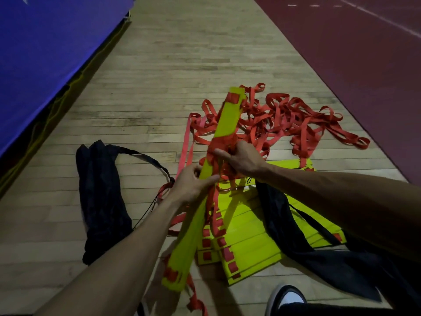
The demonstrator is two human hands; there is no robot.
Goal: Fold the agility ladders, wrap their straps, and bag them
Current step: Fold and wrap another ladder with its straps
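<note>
Above wooden floor (159, 65), left hand (193, 185) and right hand (241, 159) gripping strap-wrapped rung bundle (227, 119)

A wooden floor (159, 65) of pale planks is running from the bottom of the frame up through the middle. A blue mat (45, 46) is filling the upper left, its edge slanting down toward the left side, with a dark gap showing beneath it. A dark red surface (364, 65) is covering the upper right, and a white line (376, 14) is crossing it near the top right corner. A black and white shoe (288, 297) is showing at the bottom edge, right of centre.
</note>
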